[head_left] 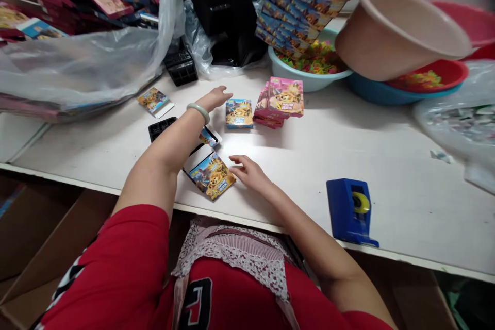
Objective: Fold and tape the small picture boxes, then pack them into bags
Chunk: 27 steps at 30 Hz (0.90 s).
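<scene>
My left hand, with a bangle at the wrist, is stretched out with its fingers apart, just left of a closed blue box with a printed cartoon front. Whether it touches that box I cannot tell. Near the table's front edge lies a blue and yellow box with its white flap raised. My right hand is beside its right edge, fingers loosely bent and holding nothing. Under my left forearm are another printed box, partly hidden, and a black plastic tray. A pink box tops a stack right of the blue box.
A blue tape dispenser stands at the front right. Behind are a bowl of coloured bits, a tilted beige bucket and black trays. A plastic bag of boxes fills the left. One flat box lies nearby.
</scene>
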Motion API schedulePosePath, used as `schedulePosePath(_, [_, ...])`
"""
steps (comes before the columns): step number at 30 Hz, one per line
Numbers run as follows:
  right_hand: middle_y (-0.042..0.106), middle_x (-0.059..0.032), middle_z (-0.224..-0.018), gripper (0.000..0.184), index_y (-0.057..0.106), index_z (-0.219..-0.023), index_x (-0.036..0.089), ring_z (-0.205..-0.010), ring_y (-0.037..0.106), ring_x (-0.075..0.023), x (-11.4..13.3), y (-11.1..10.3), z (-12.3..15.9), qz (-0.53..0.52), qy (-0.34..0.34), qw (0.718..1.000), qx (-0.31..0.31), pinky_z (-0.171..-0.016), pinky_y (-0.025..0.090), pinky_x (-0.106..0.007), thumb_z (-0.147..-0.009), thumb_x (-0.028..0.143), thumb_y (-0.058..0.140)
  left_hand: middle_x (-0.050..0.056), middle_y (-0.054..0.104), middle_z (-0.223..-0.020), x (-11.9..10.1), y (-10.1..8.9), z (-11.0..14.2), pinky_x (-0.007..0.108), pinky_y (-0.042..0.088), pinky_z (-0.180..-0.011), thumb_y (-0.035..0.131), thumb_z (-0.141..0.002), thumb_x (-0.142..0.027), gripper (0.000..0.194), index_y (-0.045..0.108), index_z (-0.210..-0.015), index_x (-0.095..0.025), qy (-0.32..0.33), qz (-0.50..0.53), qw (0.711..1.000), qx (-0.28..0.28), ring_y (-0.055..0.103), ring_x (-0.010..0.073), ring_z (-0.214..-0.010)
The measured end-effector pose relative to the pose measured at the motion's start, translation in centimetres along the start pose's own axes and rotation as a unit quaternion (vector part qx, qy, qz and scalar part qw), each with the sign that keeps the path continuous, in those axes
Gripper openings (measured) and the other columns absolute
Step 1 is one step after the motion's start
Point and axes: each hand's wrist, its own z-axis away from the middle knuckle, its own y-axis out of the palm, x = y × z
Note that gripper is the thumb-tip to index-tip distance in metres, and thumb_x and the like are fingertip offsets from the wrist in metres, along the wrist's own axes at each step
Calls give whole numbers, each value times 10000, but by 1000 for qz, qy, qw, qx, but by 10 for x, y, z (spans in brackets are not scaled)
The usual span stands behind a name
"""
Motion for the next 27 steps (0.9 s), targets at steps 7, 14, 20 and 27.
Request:
schedulePosePath(7, [691,-88,-1139,498,548,-1337,231,-967,655,-230,27,22,-23,62,-11,998,-4,-884,547,-418,-871,323,697,54,671,-988,49,-60,142,310,554,-818,678,-890,-298,363,584,-1227,-205,136,73,970,-187,647,181,-900])
schedulePosePath(14, [635,-47,-1083,451,525,-1331,273,-880,657,-173,16,22,13,-117,-57,991,-28,-701,559,-292,-894,332,618,92,618,-1212,80,24,305,313,602,-821,675,-938,-316,430,541,-1342,-253,149,99,947,-268,649,197,-1064])
schedulePosePath(20, [622,-47,-1116,298,611,-1231,301,-941,636,-172,-1,-24,81,-54,-93,986,-124,-679,565,-269,-937,349,601,99,646,-1241,54,85,292,317,627,-832,609,-986,-280,516,455,-1478,-303,230,189,943,-145,680,184,-1018])
schedulePosePath(27, [655,-85,-1111,233,683,-1122,270,-1057,637,-217,-4,-49,116,46,-88,981,-165,-744,588,-331,-979,357,519,94,678,-1126,34,98,287,368,601,-877,620,-974,-280,309,655,-1280,-255,283,116,949,-77,662,210,-1046])
